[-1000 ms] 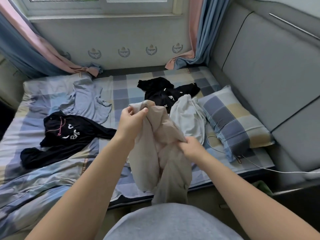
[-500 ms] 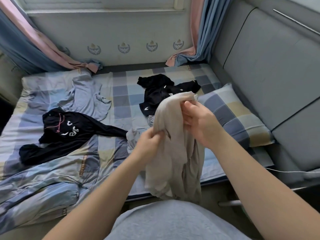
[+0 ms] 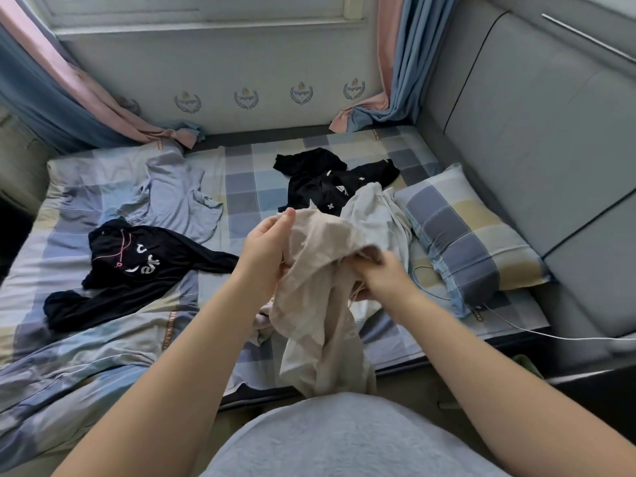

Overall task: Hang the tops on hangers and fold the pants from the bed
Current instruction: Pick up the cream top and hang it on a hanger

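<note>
left hand pinches and right hand grips the bunched beige garment, fingers curled on cloth; advise locating its waistband or collar, then shaking it flat.

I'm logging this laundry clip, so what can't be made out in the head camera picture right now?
Head view:
- beige garment: bunched between left hand and right hand, so top or pants is unclear.
- Fingers of the right hand: mostly under a beige fold.
- white garment: partly behind the beige one.
- white cable: cut off by the right edge.
- Hangers: none in frame.
</note>
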The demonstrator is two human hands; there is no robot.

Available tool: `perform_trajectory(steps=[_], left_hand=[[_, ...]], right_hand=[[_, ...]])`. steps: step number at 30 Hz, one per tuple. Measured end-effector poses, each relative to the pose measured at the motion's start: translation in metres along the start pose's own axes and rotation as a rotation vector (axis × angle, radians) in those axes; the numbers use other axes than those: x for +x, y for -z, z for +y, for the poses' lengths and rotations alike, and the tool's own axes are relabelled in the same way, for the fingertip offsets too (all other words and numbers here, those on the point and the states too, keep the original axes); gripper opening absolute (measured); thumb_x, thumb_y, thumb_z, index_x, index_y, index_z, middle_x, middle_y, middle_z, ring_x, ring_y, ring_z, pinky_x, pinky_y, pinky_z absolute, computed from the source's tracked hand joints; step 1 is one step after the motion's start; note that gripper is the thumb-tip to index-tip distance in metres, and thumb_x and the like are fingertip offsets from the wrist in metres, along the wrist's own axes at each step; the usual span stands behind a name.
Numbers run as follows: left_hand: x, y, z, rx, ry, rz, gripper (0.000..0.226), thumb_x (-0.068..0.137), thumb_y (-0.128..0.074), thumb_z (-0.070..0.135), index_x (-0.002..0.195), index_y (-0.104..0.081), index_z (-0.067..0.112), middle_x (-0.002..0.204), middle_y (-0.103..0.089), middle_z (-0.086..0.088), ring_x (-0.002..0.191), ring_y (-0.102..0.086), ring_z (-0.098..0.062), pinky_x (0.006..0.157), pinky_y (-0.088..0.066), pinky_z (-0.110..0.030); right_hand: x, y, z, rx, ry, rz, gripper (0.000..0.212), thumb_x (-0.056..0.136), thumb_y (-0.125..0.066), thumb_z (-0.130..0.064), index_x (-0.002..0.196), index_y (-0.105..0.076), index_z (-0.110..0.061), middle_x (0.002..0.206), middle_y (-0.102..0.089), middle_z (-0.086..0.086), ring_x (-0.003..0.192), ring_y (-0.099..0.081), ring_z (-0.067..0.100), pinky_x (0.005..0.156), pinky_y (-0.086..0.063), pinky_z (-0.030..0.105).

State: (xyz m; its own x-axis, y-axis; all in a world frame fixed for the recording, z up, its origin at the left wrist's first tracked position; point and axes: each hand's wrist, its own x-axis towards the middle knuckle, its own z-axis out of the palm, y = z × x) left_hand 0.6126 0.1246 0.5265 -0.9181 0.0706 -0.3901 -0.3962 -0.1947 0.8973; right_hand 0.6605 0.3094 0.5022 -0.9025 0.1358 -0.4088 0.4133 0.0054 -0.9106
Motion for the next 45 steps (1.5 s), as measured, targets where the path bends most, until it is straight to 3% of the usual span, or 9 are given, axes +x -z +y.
perform_trajectory(steps=[3,9,19,23,29,32,37,41,45], left_hand=[[-0.007,0.003,-0.011,0.261,0.007,-0.057,0.066,0.075,-0.069,0.070,0.120,-0.061,0.022,0.108,-0.067,-0.006,0.079,-0.059,-0.016,0.065,-0.048,-0.026],[-0.030,-0.015,-0.049,0.676,-0.130,-0.085,0.114,0.052,-0.071,0.080,0.147,-0.035,0.029,0.142,-0.040,0.012,0.133,-0.042,-0.012,0.111,-0.040,-0.041],[-0.024,-0.015,-0.064,0.847,-0.425,0.357,0.062,0.081,-0.078,0.041,0.129,-0.045,0.019,0.133,-0.042,-0.003,0.125,-0.035,-0.026,0.106,-0.034,-0.046],[-0.024,-0.002,-0.063,0.638,-0.788,0.226,0.025,0.092,-0.068,0.033,0.085,-0.048,0.019,0.080,-0.051,0.009,0.076,-0.049,-0.016,0.070,-0.041,-0.030],[-0.019,-0.012,-0.067,0.340,-0.444,0.090,0.010,0.101,-0.048,0.038,0.104,-0.059,0.038,0.098,-0.064,0.022,0.093,-0.059,0.006,0.081,-0.043,-0.016],[-0.016,-0.011,-0.069,0.347,-0.332,-0.118,0.041,0.084,-0.067,0.053,0.121,-0.052,0.045,0.114,-0.066,0.022,0.106,-0.060,0.012,0.084,-0.048,-0.010],[-0.016,-0.014,-0.072,0.541,-0.330,-0.306,0.013,0.087,-0.073,0.028,0.078,-0.065,0.026,0.068,-0.059,0.017,0.066,-0.054,-0.002,0.065,-0.041,-0.022],[-0.013,-0.006,-0.070,0.707,-0.296,-0.243,0.031,0.099,-0.059,0.026,0.069,-0.053,0.020,0.055,-0.041,0.015,0.052,-0.039,-0.007,0.054,-0.031,-0.026],[-0.006,0.006,-0.058,0.975,-0.200,0.003,0.043,0.103,-0.046,0.035,0.062,-0.050,0.022,0.055,-0.054,0.009,0.059,-0.054,-0.020,0.055,-0.038,-0.032]], right_hand=[[0.006,0.009,-0.027,0.110,0.014,0.066,0.013,0.102,-0.055,-0.010,0.096,-0.066,-0.006,0.075,-0.063,0.013,0.048,-0.059,0.018,0.047,-0.052,0.030],[0.003,0.003,-0.058,0.365,0.024,-0.039,0.020,0.105,-0.046,-0.009,0.108,-0.063,0.000,0.077,-0.074,0.013,0.063,-0.073,0.020,0.054,-0.057,0.028],[-0.016,-0.007,-0.085,0.514,0.055,-0.165,0.022,0.106,-0.040,-0.013,0.106,-0.062,-0.008,0.089,-0.076,0.013,0.074,-0.076,0.022,0.060,-0.058,0.028],[-0.017,0.000,-0.085,0.432,0.031,-0.112,0.019,0.105,-0.047,-0.018,0.107,-0.064,-0.010,0.085,-0.074,0.009,0.060,-0.069,0.017,0.050,-0.052,0.023],[-0.019,0.004,-0.081,0.207,0.034,-0.236,0.024,0.104,-0.049,-0.021,0.095,-0.067,-0.007,0.078,-0.072,0.013,0.041,-0.043,0.012,0.036,-0.031,0.018],[-0.018,0.010,-0.082,0.175,0.027,-0.298,0.026,0.103,-0.052,-0.023,0.087,-0.064,-0.006,0.066,-0.065,0.012,0.045,-0.039,0.017,0.034,-0.026,0.017],[-0.007,0.017,-0.085,0.185,-0.001,-0.164,0.036,0.101,-0.057,-0.034,0.071,-0.052,-0.015,0.055,-0.053,0.003,0.038,-0.032,0.010,0.042,-0.022,0.020],[0.007,0.025,-0.077,0.332,-0.035,0.027,0.030,0.103,-0.054,-0.033,0.078,-0.056,-0.016,0.059,-0.060,0.001,0.045,-0.047,0.010,0.042,-0.035,0.019],[0.016,0.025,-0.057,0.211,0.055,0.028,0.024,0.105,-0.050,-0.023,0.120,-0.066,-0.014,0.103,-0.075,-0.002,0.089,-0.068,0.013,0.077,-0.049,0.029]])
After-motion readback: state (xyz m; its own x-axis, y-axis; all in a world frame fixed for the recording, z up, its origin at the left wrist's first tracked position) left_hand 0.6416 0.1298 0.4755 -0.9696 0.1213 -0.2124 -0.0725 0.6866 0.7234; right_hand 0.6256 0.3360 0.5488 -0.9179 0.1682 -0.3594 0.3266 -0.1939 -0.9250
